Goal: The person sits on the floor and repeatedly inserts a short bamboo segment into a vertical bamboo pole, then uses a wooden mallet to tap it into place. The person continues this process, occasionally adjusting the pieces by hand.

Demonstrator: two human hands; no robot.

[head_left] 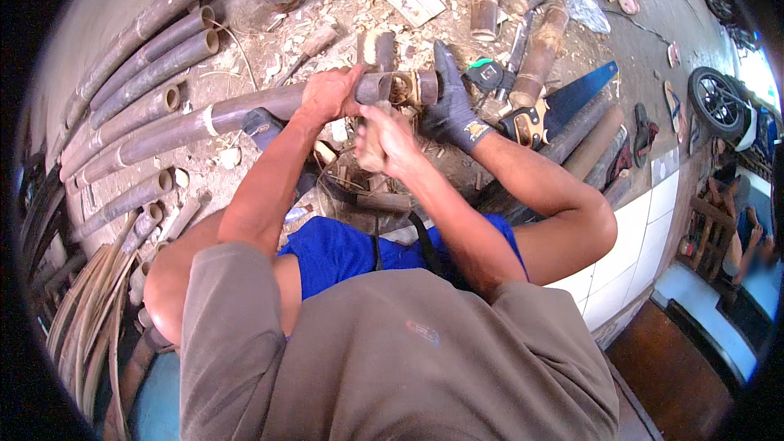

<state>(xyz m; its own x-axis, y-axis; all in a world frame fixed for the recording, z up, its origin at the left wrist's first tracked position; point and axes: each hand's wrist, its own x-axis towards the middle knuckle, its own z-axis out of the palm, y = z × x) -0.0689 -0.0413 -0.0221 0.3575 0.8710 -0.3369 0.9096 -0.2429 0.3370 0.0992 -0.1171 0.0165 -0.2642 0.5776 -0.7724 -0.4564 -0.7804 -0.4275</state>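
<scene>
A long brown bamboo pole [245, 110] runs from the far left across to the middle, with a cut-out notch [399, 88] near its right end. My left hand [331, 94] is closed around the pole just left of that notch. Below the notch, my right hand [392, 143] grips a tool with a pale wooden handle [371, 151]; motion blurs it and its working end cannot be made out. My right foot, in a dark grey sock [457, 114], rests by the pole's right end. A short bamboo piece [376, 47] lies beneath the pole, crosswise.
A handsaw [581, 96] with a blue blade and a tape measure [487, 73] lie to the right. A wooden-handled tool [314, 45] lies beyond my left hand. Several bamboo poles [175, 57] lie at left. Wood shavings [327, 8] litter the floor. A motorcycle wheel [719, 102] stands far right.
</scene>
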